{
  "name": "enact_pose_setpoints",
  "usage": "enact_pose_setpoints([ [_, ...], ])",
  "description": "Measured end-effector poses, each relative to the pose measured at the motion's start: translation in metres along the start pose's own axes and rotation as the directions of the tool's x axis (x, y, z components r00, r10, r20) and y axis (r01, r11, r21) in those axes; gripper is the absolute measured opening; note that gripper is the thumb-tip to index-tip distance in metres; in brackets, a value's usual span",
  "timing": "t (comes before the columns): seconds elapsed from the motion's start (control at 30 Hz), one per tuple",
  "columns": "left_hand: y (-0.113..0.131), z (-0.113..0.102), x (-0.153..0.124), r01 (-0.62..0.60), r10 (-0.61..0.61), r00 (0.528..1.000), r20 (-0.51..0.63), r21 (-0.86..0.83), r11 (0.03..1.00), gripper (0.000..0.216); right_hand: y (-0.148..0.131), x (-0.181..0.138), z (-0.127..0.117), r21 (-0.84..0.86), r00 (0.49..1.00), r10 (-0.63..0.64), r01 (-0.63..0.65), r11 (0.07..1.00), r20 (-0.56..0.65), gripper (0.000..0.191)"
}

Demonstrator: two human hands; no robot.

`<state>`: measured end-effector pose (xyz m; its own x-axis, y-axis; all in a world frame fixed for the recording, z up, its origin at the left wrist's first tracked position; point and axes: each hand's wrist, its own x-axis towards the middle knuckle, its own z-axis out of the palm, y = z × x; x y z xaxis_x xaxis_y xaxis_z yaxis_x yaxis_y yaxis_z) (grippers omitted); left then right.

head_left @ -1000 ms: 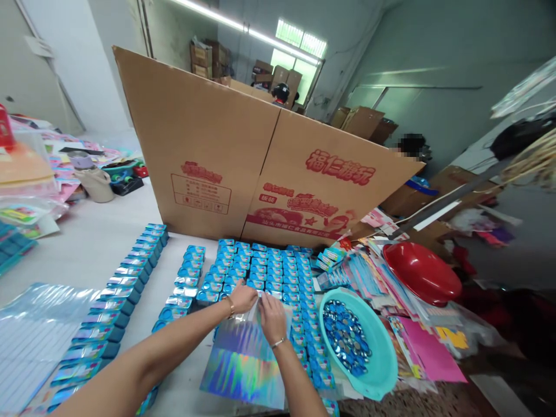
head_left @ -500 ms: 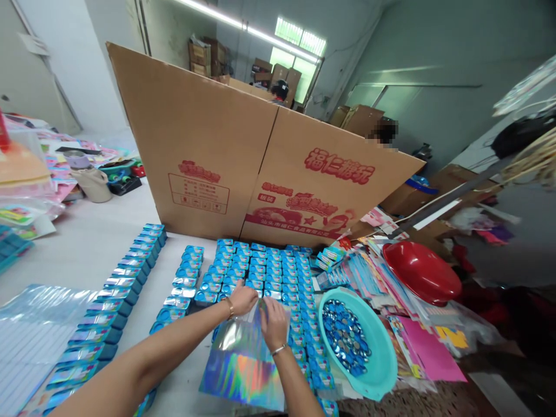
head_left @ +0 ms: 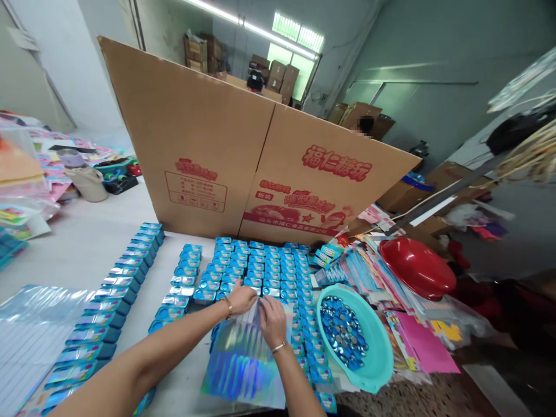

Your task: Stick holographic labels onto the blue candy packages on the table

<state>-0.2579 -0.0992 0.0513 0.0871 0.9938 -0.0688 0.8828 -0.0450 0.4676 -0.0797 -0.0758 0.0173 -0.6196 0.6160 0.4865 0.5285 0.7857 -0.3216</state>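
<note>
A shiny holographic sheet (head_left: 243, 359) with pale strip lines lies in front of me, over some of the small blue boxes. At its far edge my left hand (head_left: 242, 299) is closed in a pinch on the sheet. My right hand (head_left: 273, 321) pinches the same edge just to the right, its fingers close to the left ones. What lies between the fingertips is too small to make out. Rows of small blue boxes (head_left: 264, 266) with printed tops stand beyond and beside the hands. Another row of blue boxes (head_left: 117, 284) runs along the left.
A turquoise basin (head_left: 380, 347) holds many blue and silver round pieces. Behind the boxes stands a large cardboard panel (head_left: 200, 127). A red basin (head_left: 417, 269) rests on stacked printed cards at right. At left lie clear-wrapped white strips (head_left: 39, 330) and a beige cup (head_left: 88, 184).
Both hands stay at the sheet's far edge. The sheet's glare has shifted and its strip lines show more clearly. The whole view has shifted slightly; a person behind the panel has moved left.
</note>
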Motion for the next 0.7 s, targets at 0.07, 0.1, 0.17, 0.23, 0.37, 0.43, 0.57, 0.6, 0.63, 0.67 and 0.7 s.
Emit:
enact_pose_setpoints([
  [0.07, 0.002, -0.003, 0.0, -0.014, 0.014, 1.0, 0.003, 0.0, 1.0, 0.035, -0.001, 0.004, -0.003, 0.02, 0.998, 0.06, -0.061, 0.998, 0.026, 0.03],
  [0.1, 0.003, -0.005, -0.001, -0.022, 0.022, 1.0, 0.004, 0.002, 1.0, 0.035, -0.002, 0.008, -0.006, 0.025, 0.994, 0.091, -0.092, 0.995, 0.053, 0.029],
  [0.17, 0.006, -0.015, -0.006, -0.039, 0.039, 0.999, 0.004, 0.009, 0.999, 0.034, -0.008, 0.015, -0.015, 0.053, 0.984, 0.139, -0.145, 0.988, 0.115, 0.023],
  [0.23, 0.01, -0.03, -0.017, -0.062, 0.062, 0.998, 0.004, 0.003, 0.998, 0.031, -0.018, 0.022, -0.031, 0.123, 0.972, 0.166, -0.188, 0.974, 0.168, 0.018],
  [0.37, 0.025, -0.077, -0.054, -0.146, 0.149, 0.989, 0.016, -0.127, 0.981, 0.019, -0.048, 0.038, -0.079, 0.271, 0.96, 0.156, -0.219, 0.937, 0.234, 0.027],
  [0.43, 0.037, -0.105, -0.077, -0.152, 0.159, 0.987, 0.008, -0.238, 0.959, 0.018, -0.067, 0.047, -0.109, 0.337, 0.953, 0.12, -0.214, 0.917, 0.279, 0.031],
  [0.57, 0.061, -0.162, -0.122, -0.101, 0.142, 0.988, 0.053, -0.462, 0.881, 0.028, -0.111, 0.069, -0.167, 0.425, 0.942, -0.004, -0.148, 0.893, 0.337, 0.031],
  [0.6, 0.067, -0.175, -0.133, -0.095, 0.155, 0.985, 0.074, -0.518, 0.85, 0.031, -0.122, 0.073, -0.179, 0.411, 0.947, -0.049, -0.091, 0.907, 0.317, 0.031],
  [0.63, 0.073, -0.187, -0.143, -0.09, 0.167, 0.982, 0.084, -0.569, 0.817, 0.034, -0.134, 0.077, -0.189, 0.379, 0.954, -0.101, -0.015, 0.925, 0.283, 0.031],
  [0.67, 0.078, -0.199, -0.153, -0.086, 0.174, 0.981, 0.086, -0.609, 0.788, 0.036, -0.145, 0.079, -0.197, 0.33, 0.958, -0.16, 0.075, 0.941, 0.238, 0.032],
  [0.7, 0.082, -0.209, -0.162, -0.084, 0.172, 0.982, 0.078, -0.637, 0.767, 0.037, -0.155, 0.081, -0.203, 0.269, 0.956, -0.225, 0.17, 0.948, 0.188, 0.034],
])
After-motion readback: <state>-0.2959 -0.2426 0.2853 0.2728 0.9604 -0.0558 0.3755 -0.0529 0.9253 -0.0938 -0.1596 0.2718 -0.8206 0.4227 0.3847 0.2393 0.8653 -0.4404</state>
